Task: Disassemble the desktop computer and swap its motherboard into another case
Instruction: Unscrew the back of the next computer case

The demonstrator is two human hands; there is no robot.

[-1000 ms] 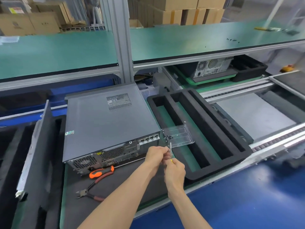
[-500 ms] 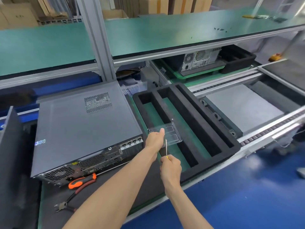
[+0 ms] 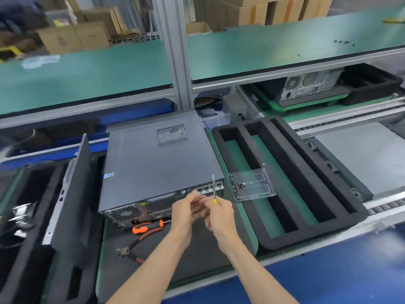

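Observation:
The grey desktop computer (image 3: 157,165) lies flat on the dark mat with its rear panel toward me. My right hand (image 3: 221,218) grips a small yellow-handled screwdriver (image 3: 214,189), shaft pointing up in front of the case's rear right corner. My left hand (image 3: 186,210) is just left of it, its blurred fingers loosely curved toward my right hand with nothing visible in them. A clear plastic tray (image 3: 254,186) holding several small dark screws lies on the black foam tray (image 3: 306,194) to the right.
Orange-handled pliers (image 3: 142,234) lie on the mat below the case's rear. A removed side panel (image 3: 72,194) leans upright at the left. A second computer (image 3: 311,85) sits on a pallet at the back right. A conveyor (image 3: 361,154) runs along the right.
My left hand has pulled back from the clear screw tray to beside my right hand. The screwdriver now stands in front of the case's rear corner. My view has swung left.

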